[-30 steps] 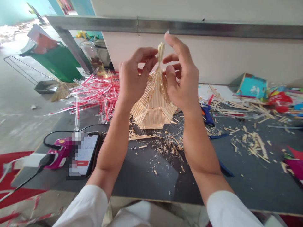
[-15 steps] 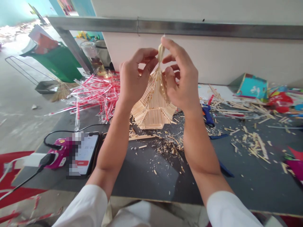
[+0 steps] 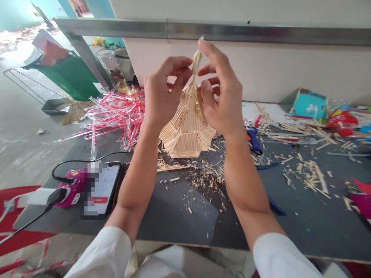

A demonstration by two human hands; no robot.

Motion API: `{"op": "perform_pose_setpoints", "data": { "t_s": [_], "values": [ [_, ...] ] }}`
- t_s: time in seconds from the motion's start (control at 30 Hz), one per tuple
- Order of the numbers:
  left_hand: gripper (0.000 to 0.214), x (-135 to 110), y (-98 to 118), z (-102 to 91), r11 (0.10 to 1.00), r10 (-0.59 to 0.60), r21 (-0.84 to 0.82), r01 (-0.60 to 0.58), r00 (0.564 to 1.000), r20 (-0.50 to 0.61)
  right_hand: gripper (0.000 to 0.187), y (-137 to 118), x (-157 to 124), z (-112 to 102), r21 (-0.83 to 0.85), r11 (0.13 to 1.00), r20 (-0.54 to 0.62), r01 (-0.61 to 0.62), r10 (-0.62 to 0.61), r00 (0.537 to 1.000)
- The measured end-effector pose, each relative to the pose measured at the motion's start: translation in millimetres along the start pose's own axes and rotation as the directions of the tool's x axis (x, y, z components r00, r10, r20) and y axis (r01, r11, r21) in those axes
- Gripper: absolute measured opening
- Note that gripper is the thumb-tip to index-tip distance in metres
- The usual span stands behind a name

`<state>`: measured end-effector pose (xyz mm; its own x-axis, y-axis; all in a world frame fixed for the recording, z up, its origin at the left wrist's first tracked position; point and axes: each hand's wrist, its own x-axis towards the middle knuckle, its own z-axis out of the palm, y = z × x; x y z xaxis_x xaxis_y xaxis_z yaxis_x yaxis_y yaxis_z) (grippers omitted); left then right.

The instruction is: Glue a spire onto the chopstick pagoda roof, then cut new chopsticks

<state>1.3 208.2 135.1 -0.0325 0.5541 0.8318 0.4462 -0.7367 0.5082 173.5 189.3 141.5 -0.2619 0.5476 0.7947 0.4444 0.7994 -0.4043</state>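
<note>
A small tower model [image 3: 191, 119] made of thin wooden sticks stands on the dark table, its flared roof narrowing to a slim spire [image 3: 196, 62]. My left hand [image 3: 165, 88] is closed at the left side of the spire, thumb and forefinger tips against its lower part. My right hand [image 3: 223, 88] is curved around the right side with its fingers apart. Its forefinger points up beside the spire's top, a small whitish bit at the fingertip. The right thumb is close to the upper roof; whether it touches I cannot tell.
Stick offcuts [image 3: 211, 173] litter the table [image 3: 179, 208]. Red-and-clear plastic wrappers [image 3: 116, 116] are heaped at left, near a phone [image 3: 106, 189] and a purple power adapter [image 3: 71, 189] with cables. At right are a blue glue gun [image 3: 255, 141] and loose sticks [image 3: 290, 129]. A metal rail [image 3: 208, 33] runs behind.
My right forefinger has lifted slightly up and away from the spire's top. My left hand still touches the spire, and the model has stayed in place.
</note>
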Motion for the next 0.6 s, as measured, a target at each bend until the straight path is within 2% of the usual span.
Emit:
{"op": "perform_pose_setpoints", "data": {
  "t_s": [0.13,0.27,0.37,0.47,0.6],
  "values": [
    [0.015,-0.1,-0.2,-0.6,1.000,0.014,-0.008,-0.014,1.000,0.017,0.050,-0.3,-0.7,-0.4,0.004,1.000,-0.004,-0.029,0.029,1.000],
    [0.016,-1.2,2.4,-1.1,1.000,-0.002,-0.002,0.002,1.000,0.015,0.050,-0.6,0.6,0.1,0.030,1.000,-0.003,0.006,-0.006,1.000],
    [0.022,-1.5,5.5,-1.5,0.997,0.037,-0.062,-0.037,0.999,0.001,0.051,0.2,1.7,1.6,0.041,0.999,0.000,0.031,-0.031,1.000],
    [0.027,-1.1,8.9,-2.8,0.994,0.065,-0.093,-0.062,0.997,0.034,0.052,1.4,1.5,2.7,0.069,0.996,-0.012,0.062,-0.062,0.998],
    [0.034,-0.6,10.6,-5.8,0.998,0.056,-0.045,-0.053,0.996,0.064,0.060,1.4,-0.5,2.3,0.037,0.998,0.007,-0.051,0.050,0.999]
  ]
}}
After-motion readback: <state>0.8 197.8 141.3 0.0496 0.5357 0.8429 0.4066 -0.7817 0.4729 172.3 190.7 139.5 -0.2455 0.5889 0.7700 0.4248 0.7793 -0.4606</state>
